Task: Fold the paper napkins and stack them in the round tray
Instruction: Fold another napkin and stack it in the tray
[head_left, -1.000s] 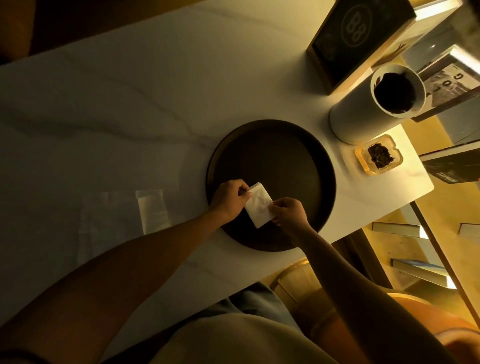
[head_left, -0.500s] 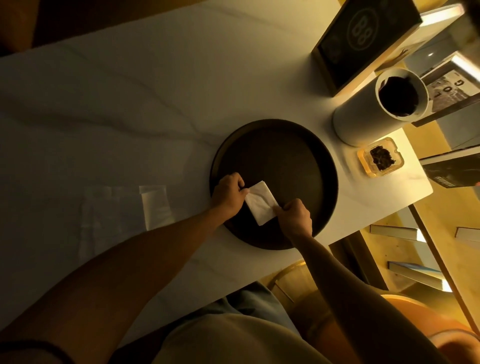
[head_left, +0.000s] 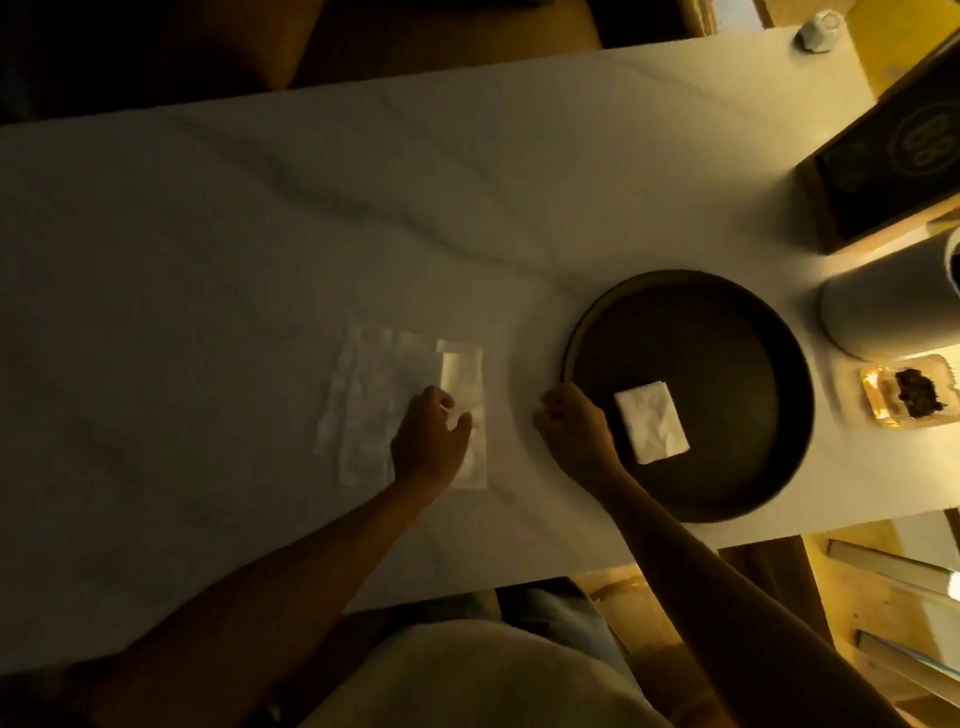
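A folded white napkin (head_left: 651, 427) lies flat inside the dark round tray (head_left: 737, 499), left of its centre, with no hand on it. My right hand (head_left: 574, 432) hovers over the tray's left rim, fingers curled in, holding nothing. Left of the tray, a narrow white napkin strip (head_left: 464, 379) lies on the table beside a clear plastic wrapper (head_left: 366, 405). My left hand (head_left: 431, 441) rests on the strip with its fingertips on it; whether it grips the strip is unclear.
A white cylinder (head_left: 883, 306) stands right of the tray, with a small amber dish (head_left: 906, 397) of dark bits in front of it. A dark box (head_left: 893, 156) stands at the back right. The table's near edge runs just below the tray.
Both hands have let go of the folded napkin, which now lies in the tray. My left hand has moved left onto the napkin strip. The camera has swung left.
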